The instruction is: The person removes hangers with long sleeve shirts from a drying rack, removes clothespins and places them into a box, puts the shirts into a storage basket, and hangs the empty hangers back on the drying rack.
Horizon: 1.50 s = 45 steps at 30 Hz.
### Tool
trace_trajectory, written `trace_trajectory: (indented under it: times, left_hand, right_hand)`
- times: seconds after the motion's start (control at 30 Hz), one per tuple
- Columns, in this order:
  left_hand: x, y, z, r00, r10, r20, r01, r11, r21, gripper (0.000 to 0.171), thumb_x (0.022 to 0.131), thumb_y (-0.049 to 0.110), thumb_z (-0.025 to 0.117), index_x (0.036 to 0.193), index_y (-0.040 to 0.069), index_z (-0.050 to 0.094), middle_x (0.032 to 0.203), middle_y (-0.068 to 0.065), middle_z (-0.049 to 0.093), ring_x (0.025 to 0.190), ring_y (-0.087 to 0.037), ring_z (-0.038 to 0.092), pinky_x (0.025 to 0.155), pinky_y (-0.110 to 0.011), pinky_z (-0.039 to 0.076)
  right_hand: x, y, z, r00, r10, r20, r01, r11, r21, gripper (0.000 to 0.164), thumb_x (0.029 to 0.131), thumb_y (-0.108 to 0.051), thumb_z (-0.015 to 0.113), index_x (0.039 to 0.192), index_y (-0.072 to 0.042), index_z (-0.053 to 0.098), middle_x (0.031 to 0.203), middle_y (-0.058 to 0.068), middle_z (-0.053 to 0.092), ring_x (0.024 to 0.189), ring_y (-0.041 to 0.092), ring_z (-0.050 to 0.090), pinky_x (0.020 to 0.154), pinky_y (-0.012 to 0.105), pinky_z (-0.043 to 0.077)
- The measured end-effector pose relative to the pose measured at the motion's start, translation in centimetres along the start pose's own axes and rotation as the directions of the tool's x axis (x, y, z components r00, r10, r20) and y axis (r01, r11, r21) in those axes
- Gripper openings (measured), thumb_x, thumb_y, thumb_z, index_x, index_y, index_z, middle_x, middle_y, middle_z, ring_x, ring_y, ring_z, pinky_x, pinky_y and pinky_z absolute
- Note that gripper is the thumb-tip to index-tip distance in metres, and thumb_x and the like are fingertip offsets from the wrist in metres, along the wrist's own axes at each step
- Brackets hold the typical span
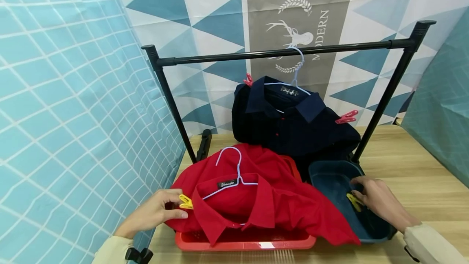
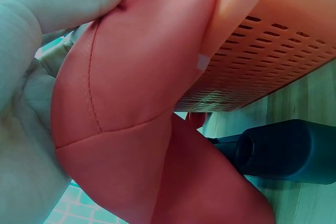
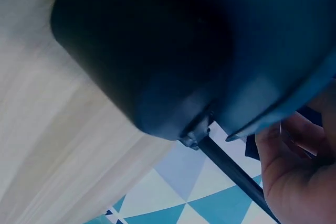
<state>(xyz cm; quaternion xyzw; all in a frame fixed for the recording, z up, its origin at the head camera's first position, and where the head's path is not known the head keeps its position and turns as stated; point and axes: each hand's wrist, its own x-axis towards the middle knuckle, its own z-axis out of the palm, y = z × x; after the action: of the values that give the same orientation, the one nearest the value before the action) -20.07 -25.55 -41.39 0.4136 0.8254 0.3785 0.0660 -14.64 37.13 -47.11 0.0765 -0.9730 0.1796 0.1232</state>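
A red collared shirt (image 1: 293, 201) lies over a red plastic basket (image 1: 245, 245), with a pale hanger (image 1: 239, 166) in its collar. My left hand (image 1: 161, 211) holds the shirt's shoulder between thumb and fingers, beside a yellow clothespin (image 1: 186, 202) clipped there. In the left wrist view the thumb (image 2: 79, 3) lies over the red cloth. My right hand (image 1: 379, 199) reaches into a dark blue basin (image 1: 331, 174), thumb and index finger apart. Just under the thumb is another yellow clothespin (image 1: 354, 202); I see no firm grip on it. The right wrist view shows mostly the basin's outside (image 3: 184, 51).
A black rack's bar (image 1: 234, 55) spans the back, with black posts (image 1: 392, 89) at both sides. From it hangs a navy shirt (image 1: 289, 129) on a hanger, with red clothespins (image 1: 346, 117) at its shoulders. A black rack foot (image 1: 204, 144) stands on the wooden table (image 1: 421, 158).
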Motion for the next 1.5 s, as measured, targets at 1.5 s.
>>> trace_trajectory:
  times: [1.5]
  left_hand:
    - [-0.1,-0.2,0.4,0.998,-0.052,-0.033,0.052,0.999,-0.010,0.009,0.092,0.021,0.079,0.091,0.028,0.074,0.093,0.007,0.064,0.082,-0.013,0.061,0.066,-0.028,0.054]
  right_hand:
    - [4.9,-21.8,-3.1,0.879,-0.452,-0.152,0.474,0.799,0.369,0.018,0.091,-0.011,0.080,0.105,-0.021,0.074,0.081,-0.016,0.060,0.059,0.002,0.046,0.053,0.020,0.044]
